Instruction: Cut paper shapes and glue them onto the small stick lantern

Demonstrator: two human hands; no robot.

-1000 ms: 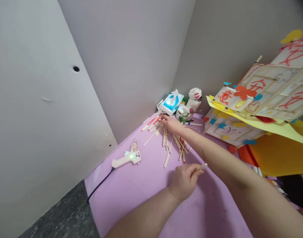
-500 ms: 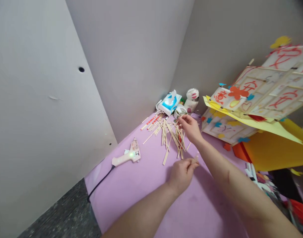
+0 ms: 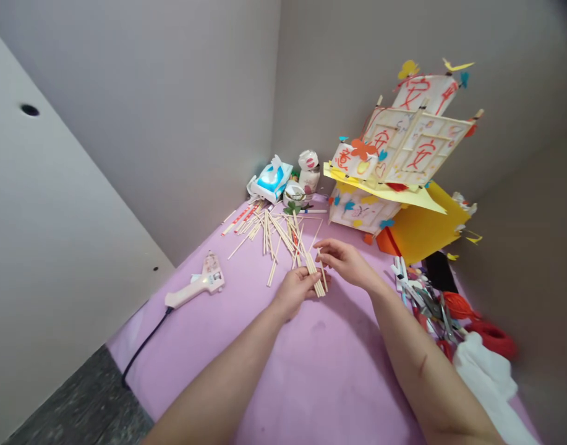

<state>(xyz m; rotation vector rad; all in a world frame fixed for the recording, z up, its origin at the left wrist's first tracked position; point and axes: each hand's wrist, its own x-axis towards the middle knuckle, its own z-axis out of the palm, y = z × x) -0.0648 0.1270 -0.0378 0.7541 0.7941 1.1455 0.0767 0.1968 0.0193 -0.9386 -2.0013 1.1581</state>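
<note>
My left hand [image 3: 293, 292] is closed around a small bundle of thin wooden sticks [image 3: 313, 272], which slant away from me above the purple table [image 3: 329, 371]. Close on its right is my right hand [image 3: 342, 262], thumb and fingers pinching a single wooden stick [image 3: 323, 275] alongside the bundle. Just beyond both hands lies a loose pile of wooden sticks [image 3: 266, 233], spread in several directions. A pale glue gun [image 3: 197, 285] with a small light rests on its side to the left.
At the back stand a wet-wipe pack [image 3: 270, 181], a glass jar [image 3: 294, 193] and a white bottle [image 3: 310, 173]. A decorated paper-and-stick model [image 3: 394, 151] rises at the back right. Scissors [image 3: 445, 318], red yarn [image 3: 491, 339] and white cloth [image 3: 485, 371] lie rightward. A black cord [image 3: 144, 346] crosses the left edge.
My right hand has come back from the stick pile to beside my left hand. My view has turned right, bringing the whole paper model, scissors and yarn into sight.
</note>
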